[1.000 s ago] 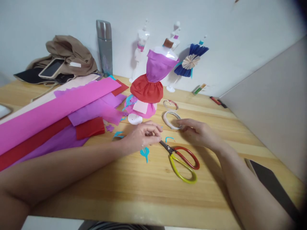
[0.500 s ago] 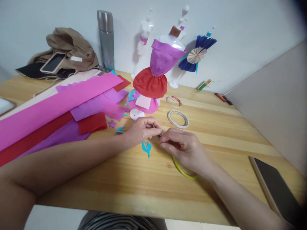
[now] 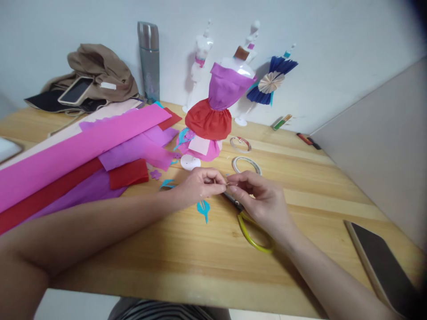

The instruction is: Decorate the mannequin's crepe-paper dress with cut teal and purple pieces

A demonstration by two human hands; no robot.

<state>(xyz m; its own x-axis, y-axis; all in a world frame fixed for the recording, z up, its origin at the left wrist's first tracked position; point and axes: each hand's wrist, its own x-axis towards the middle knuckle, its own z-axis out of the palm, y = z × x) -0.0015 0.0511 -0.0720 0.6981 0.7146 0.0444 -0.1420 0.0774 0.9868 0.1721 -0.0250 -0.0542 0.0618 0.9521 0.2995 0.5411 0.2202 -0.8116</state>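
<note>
Head view: The left hand (image 3: pixel 200 189) pinches a small thin piece (image 3: pixel 227 183) above the counter (image 3: pixel 160 258), near the scissors (image 3: pixel 237 205). The right hand (image 3: pixel 263 202) adjoins it; whether its fingertips are closed cannot be told. Expect a light, fragile piece; grip the edge gently. Unlike the first frame, the right hand is off the white ring (image 3: pixel 247 158).
</note>
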